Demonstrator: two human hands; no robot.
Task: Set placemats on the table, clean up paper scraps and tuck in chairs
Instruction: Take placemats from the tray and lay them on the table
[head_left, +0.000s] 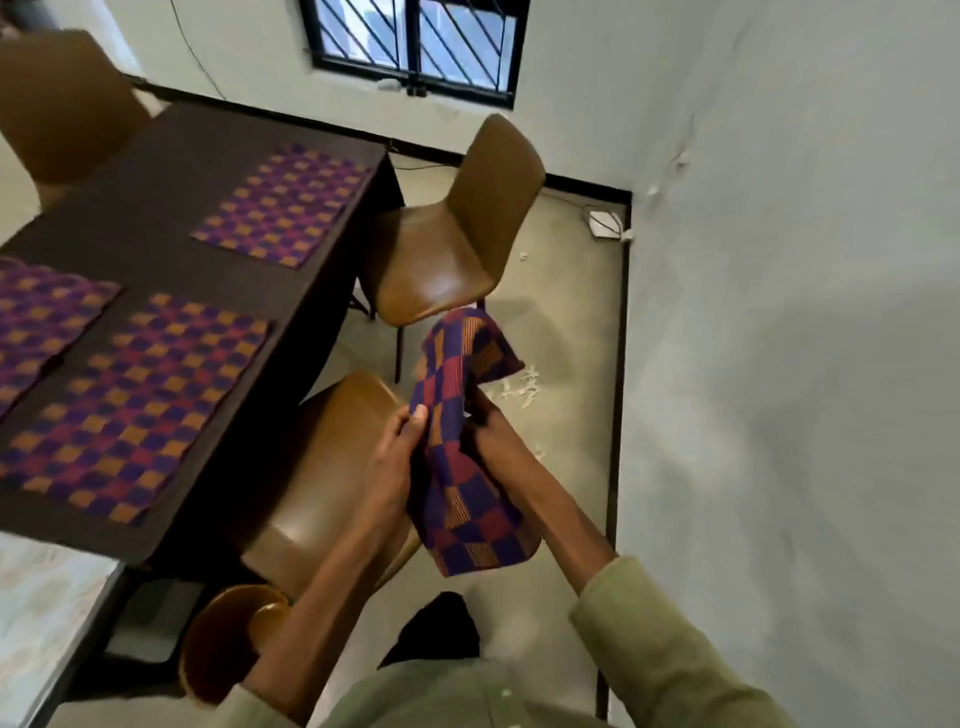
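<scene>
Both hands, left hand (400, 447) and right hand (488, 421), grip a crumpled purple-and-orange checked woven placemat (462, 467) above a brown leather chair (332, 467), beside the dark wooden table (171, 218) bearing three matching placemats (135, 405).

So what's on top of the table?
Three checkered placemats lie flat on the table; the left one is cut off by the frame. A fourth mat is in both hands, off the table.

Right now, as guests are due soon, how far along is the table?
Three placemats lie flat on the table. Left hand and right hand grip a fourth placemat. Paper scraps remain on the floor; the far chair is untucked.
</scene>
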